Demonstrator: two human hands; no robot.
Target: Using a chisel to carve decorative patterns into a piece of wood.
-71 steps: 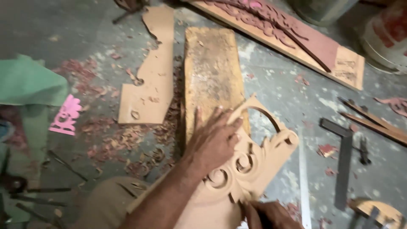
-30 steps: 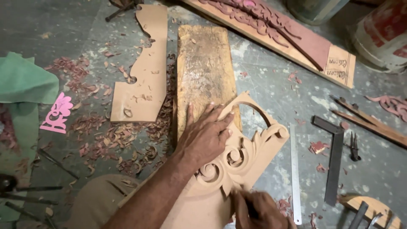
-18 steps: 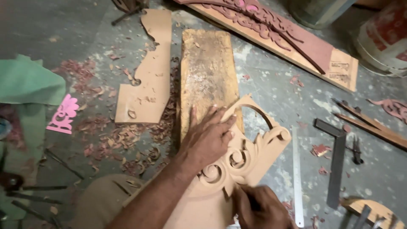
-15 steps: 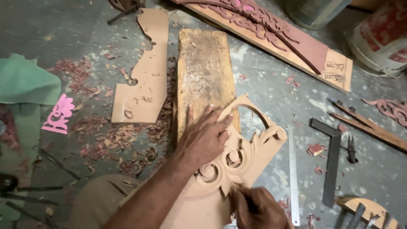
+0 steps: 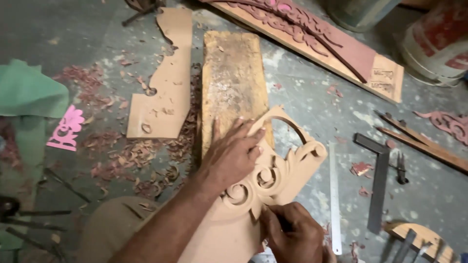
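A carved scrollwork panel (image 5: 287,165) of pale brown board lies on the floor, its curved top resting over a worn wooden block (image 5: 234,83). My left hand (image 5: 234,153) lies flat on the panel, fingers spread, pressing it down near the scrolls. My right hand (image 5: 292,234) is closed around a small dark carving tool, whose tip sits at the carved leaf just below the scrolls. Most of the tool is hidden in my fist.
A cut-out board offcut (image 5: 163,83) and wood shavings (image 5: 141,156) lie to the left. A steel ruler (image 5: 334,195), a try square (image 5: 378,180) and chisels (image 5: 409,243) lie to the right. A long carved plank (image 5: 312,36), buckets (image 5: 438,44) and green cloth (image 5: 24,97) ring the area.
My view shifted slightly. My right hand crept a little up along the carving while my left hand stayed pressed on the panel.
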